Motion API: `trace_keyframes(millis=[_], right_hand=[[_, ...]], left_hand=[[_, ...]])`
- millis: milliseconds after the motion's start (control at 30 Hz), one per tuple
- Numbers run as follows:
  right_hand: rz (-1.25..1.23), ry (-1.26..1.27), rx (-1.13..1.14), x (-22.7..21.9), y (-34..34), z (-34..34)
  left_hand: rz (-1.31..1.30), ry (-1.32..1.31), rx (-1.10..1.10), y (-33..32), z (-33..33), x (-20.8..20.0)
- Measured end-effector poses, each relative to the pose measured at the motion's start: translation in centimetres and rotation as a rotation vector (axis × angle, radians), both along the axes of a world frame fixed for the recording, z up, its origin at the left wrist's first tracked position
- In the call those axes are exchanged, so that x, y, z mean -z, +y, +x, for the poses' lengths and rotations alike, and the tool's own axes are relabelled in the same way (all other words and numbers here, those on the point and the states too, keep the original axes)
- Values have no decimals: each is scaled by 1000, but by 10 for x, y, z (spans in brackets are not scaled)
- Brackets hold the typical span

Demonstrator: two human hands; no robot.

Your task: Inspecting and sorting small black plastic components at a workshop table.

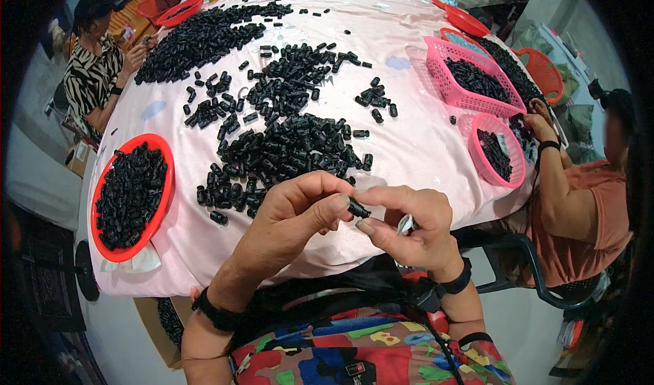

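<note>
- Black and glossy, the small piece (357,209) is held in the air above the near edge of the table, between the two hands, probably so both sets of fingertips can reach its ends in plain sight.
- The left hand (293,215) pinches one end between thumb and forefinger, a light hold that seems meant to steady the piece and leave the rest uncovered.
- The right hand (419,228) brings thumb and forefinger around the other end; how hard they press cannot be told. Its fingers are also curled on a small pale item (406,224), perhaps tucked there to leave the tips free. What the item is stays unclear.
- The near pile (289,147) of similar pieces lies just beyond the hands, likely for a short reach.
- The pink cloth (409,140) covers the table and makes dark pieces easy to spot.
- The red basin (170,181), full of black pieces, stands at the left edge, probably to keep them apart from the loose ones.
- A pink basket (466,99) and a round tub (516,160) stand to the right, near a co-worker's hand (541,123), likely within that person's reach.
</note>
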State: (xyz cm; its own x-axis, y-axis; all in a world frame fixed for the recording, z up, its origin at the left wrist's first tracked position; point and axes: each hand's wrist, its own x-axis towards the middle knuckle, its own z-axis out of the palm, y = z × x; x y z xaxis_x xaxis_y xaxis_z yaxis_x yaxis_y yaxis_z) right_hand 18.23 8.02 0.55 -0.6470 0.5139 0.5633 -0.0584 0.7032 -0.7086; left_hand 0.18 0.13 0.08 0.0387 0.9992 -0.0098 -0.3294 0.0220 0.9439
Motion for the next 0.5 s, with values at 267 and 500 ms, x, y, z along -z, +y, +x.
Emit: trace_keyframes(millis=[267, 500], right_hand=[[293, 18, 85, 5, 4, 4], [144, 112, 124, -2, -8, -1]], left_hand=[[-15, -18, 33, 4, 1, 0], [84, 12, 45, -1, 2, -2]])
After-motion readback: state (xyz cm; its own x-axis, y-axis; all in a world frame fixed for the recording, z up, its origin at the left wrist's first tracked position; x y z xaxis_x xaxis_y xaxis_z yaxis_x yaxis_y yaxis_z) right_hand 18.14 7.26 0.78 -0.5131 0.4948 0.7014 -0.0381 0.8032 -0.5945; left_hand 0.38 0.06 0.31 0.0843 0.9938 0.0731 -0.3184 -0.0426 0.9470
